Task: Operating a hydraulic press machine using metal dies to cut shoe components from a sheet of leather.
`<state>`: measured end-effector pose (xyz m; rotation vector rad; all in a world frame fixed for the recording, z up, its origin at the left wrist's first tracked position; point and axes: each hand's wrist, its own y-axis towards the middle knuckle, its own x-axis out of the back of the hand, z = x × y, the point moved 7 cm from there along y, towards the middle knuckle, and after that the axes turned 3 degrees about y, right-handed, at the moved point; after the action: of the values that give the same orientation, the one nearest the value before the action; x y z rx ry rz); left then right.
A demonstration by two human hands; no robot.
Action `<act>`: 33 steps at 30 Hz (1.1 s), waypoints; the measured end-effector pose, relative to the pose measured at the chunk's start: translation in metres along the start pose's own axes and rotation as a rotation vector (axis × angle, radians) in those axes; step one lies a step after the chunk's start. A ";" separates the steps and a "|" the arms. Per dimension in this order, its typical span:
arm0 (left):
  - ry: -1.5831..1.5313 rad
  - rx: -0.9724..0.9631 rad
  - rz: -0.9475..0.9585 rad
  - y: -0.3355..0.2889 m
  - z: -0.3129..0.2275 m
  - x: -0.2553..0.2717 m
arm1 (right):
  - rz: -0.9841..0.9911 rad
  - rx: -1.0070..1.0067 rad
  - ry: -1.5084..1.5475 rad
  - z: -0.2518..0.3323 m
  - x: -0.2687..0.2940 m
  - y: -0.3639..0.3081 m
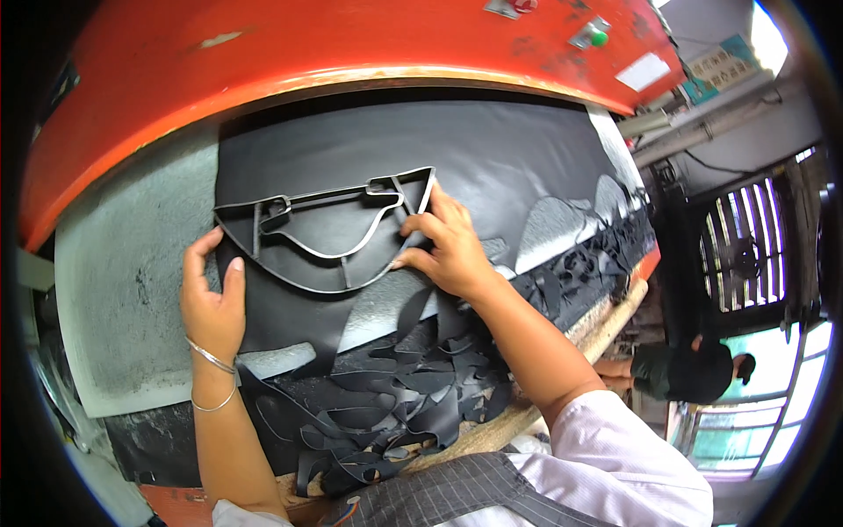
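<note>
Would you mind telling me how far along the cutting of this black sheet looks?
Done: shapes are already cut out of the black sheet along its near and right edges, and offcut strips are heaped at the front. In hand: the left hand and right hand steady the metal cutting die on uncut material. Left: a broad uncut stretch of sheet lies beyond the die.

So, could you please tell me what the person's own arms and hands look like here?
Both hands are bare, without gloves. The left hand has two thin silver bangles at the wrist. The right hand has a bare forearm; a pale pink sleeve covers the upper arm.
</note>
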<state>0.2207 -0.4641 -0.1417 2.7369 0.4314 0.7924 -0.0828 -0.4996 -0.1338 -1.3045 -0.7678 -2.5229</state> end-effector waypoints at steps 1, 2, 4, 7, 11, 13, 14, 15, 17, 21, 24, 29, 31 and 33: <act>0.022 -0.005 -0.006 -0.003 0.003 0.003 | 0.015 -0.011 0.017 0.002 -0.002 -0.002; 0.044 -0.014 -0.017 -0.004 0.007 0.008 | 0.003 0.002 0.032 0.003 -0.005 -0.001; 0.042 0.000 0.047 0.000 0.007 -0.004 | -0.011 0.000 0.024 -0.004 -0.001 -0.001; 0.184 0.010 0.037 0.001 0.006 -0.001 | -0.037 0.022 0.012 -0.002 -0.001 0.000; 0.211 0.017 0.024 0.007 -0.004 -0.004 | -0.066 0.044 0.032 -0.003 0.007 0.004; 0.245 0.023 0.025 0.005 -0.007 -0.003 | -0.070 0.042 0.017 -0.002 0.007 0.001; 0.267 0.033 0.027 0.003 -0.008 -0.002 | -0.067 0.037 -0.008 -0.002 0.006 -0.001; 0.273 0.034 0.029 0.003 -0.011 -0.001 | -0.068 0.038 -0.012 -0.001 0.005 -0.001; 0.273 0.020 0.008 0.003 -0.010 0.004 | -0.079 0.043 0.008 0.002 0.004 0.001; 0.288 -0.007 -0.037 -0.002 -0.009 0.007 | -0.068 0.008 0.011 0.002 0.003 0.001; 0.268 -0.003 -0.035 -0.004 -0.008 0.003 | -0.060 -0.009 0.013 0.004 0.006 -0.003; 0.237 -0.044 -0.059 -0.002 -0.006 0.005 | -0.085 0.019 0.019 0.007 0.006 0.000; 0.237 -0.043 -0.053 -0.003 -0.004 0.004 | -0.078 0.028 0.015 0.008 0.005 0.000; 0.235 -0.044 -0.054 -0.003 -0.005 0.005 | -0.060 0.035 0.005 0.010 0.004 0.002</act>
<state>0.2216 -0.4584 -0.1363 2.5892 0.5254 1.1000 -0.0775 -0.4959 -0.1255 -1.2821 -0.8584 -2.5458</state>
